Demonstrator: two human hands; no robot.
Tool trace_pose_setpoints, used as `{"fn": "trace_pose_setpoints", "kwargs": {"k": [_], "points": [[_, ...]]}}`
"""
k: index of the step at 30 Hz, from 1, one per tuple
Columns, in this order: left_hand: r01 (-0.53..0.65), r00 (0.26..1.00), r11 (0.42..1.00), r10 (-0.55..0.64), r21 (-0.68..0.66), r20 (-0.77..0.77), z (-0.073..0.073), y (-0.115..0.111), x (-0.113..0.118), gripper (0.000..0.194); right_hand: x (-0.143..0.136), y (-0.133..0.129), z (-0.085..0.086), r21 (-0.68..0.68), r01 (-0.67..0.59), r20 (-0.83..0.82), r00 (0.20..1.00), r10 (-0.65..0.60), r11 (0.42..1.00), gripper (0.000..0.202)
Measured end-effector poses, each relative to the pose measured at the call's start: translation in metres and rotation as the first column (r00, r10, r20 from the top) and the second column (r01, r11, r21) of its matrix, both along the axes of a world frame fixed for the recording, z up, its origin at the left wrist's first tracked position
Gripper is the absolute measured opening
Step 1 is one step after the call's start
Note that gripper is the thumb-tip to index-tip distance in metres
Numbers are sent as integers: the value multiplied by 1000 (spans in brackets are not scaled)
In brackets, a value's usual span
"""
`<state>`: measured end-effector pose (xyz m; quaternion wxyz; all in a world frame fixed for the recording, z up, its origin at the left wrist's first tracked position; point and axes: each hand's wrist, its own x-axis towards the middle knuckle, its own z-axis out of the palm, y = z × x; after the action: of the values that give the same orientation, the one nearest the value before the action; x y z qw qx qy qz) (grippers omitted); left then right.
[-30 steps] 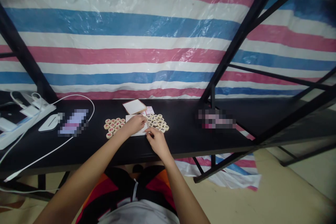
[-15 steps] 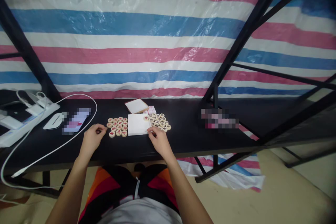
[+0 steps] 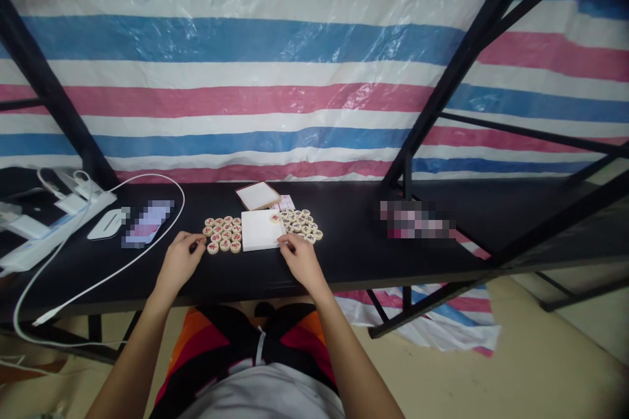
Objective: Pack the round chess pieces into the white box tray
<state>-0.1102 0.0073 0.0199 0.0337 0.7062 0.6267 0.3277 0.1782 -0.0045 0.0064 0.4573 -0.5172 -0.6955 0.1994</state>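
Observation:
Red-lettered Chinese chess pieces [image 3: 226, 235] lie grouped in rows on the black table. My left hand [image 3: 183, 257] rests at their left side, its fingers curled and the tips close together by the outermost pieces. Whatever may be in that pinch is too small to make out. Just right of the rows is a shallow white box [image 3: 257, 234] with a single red-lettered piece [image 3: 275, 217] in its upper right corner. At the box's lower right corner, the thumb and fingers of my right hand [image 3: 301, 259] grip the edge. Black-lettered pieces [image 3: 304, 228] lie packed together beyond that hand.
Behind the box lies a white panel with a brown edge [image 3: 258, 196] over a pink-and-white paper [image 3: 285, 203]. A phone [image 3: 149, 224], a white device [image 3: 107, 224], a white cable [image 3: 115, 268] and a power strip [image 3: 59, 226] occupy the left. A blurred-out item [image 3: 417, 219] lies right.
The whole view has shifted slightly. Both hands keep nearly the same places beside the pieces and the box, with the left fingertips still at the left edge of the red-lettered rows.

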Motion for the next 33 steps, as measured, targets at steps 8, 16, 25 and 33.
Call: {"fn": "trace_pose_setpoints", "kwargs": {"k": [8, 16, 25, 33], "points": [[52, 999, 999, -52, -3, 7, 1, -3, 1, 32, 0, 1, -2, 3, -1, 6, 1000, 1, 1000, 19], [44, 998, 999, -44, 12, -46, -1, -2, -1, 32, 0, 0, -1, 10, -8, -10, 1000, 8, 1000, 19], [63, 996, 998, -63, 0, -69, -1, -1, -1, 35, 0, 0, 0, 4, -14, -5, 1000, 14, 1000, 19], [69, 997, 998, -69, 1, -42, -1, -1, 0, 36, 1, 1, -2, 6, -11, 6, 1000, 11, 1000, 19]]}}
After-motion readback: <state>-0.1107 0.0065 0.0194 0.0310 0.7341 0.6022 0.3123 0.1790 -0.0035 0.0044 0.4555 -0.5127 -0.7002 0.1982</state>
